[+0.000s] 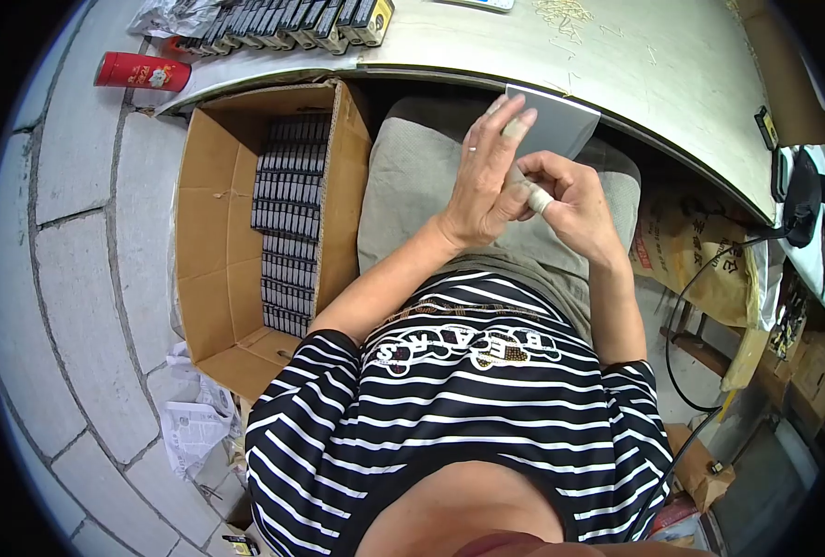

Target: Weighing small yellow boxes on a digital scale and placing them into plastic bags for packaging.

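Observation:
My left hand (pixel 487 176) is raised over my lap with its fingers stretched out. A ring sits on one of its fingers, and pale coverings wrap some fingertips. Close against its thumb is my right hand (pixel 566 200), fingers curled and pinched together. A whitish band (pixel 541 199) wraps the right thumb. Whatever lies between the right fingertips is hidden where the two hands meet. Just beyond the hands, a flat grey panel (pixel 561 125) stands at the table edge.
To my left, an open cardboard box (pixel 210 223) holds stacked dark-and-grey pieces (pixel 287 223). The table (pixel 450 46) ahead carries a row of small boxes (pixel 292 23) and scattered pale bits (pixel 561 14). A red canister (pixel 143 71) is at the far left. A black cable (pixel 677 343) hangs at right.

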